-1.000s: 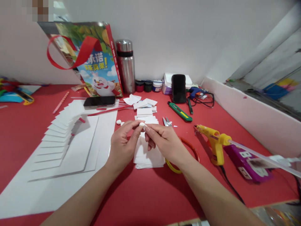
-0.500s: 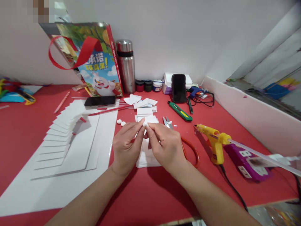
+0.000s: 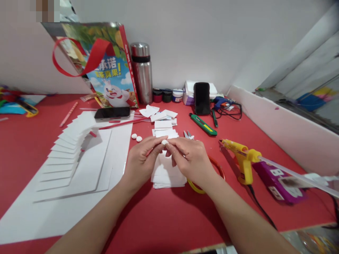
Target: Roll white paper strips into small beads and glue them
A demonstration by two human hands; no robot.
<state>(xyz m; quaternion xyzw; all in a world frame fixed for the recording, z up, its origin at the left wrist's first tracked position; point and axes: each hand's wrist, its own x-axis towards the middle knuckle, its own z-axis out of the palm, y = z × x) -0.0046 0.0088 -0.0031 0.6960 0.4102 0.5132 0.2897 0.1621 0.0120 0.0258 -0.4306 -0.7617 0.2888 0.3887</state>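
My left hand point(image 3: 140, 160) and my right hand point(image 3: 189, 158) meet above the red table point(image 3: 164, 218), fingertips pinched together on a small white round piece point(image 3: 164, 142). Under them lies a stack of white cut foam pieces point(image 3: 166, 174). Two similar small white round pieces point(image 3: 136, 137) lie just left of my left hand. Behind my right hand, small scissors point(image 3: 188, 134) rest on the table, and a red and yellow ring point(image 3: 212, 169) shows partly beneath my right wrist.
A yellow glue gun point(image 3: 242, 157) stands to the right on a purple box point(image 3: 278, 183). White foam sheets and fanned strips point(image 3: 71, 151) cover the left. At the back stand a printed bag point(image 3: 106, 67), steel flask point(image 3: 141, 72), paint jars point(image 3: 166, 96), phones point(image 3: 201, 98) and a green cutter point(image 3: 203, 125).
Both hands kept pinching the small white piece, turning it between the fingertips; they shifted slightly back and forth above the foam stack. Nothing else moved.
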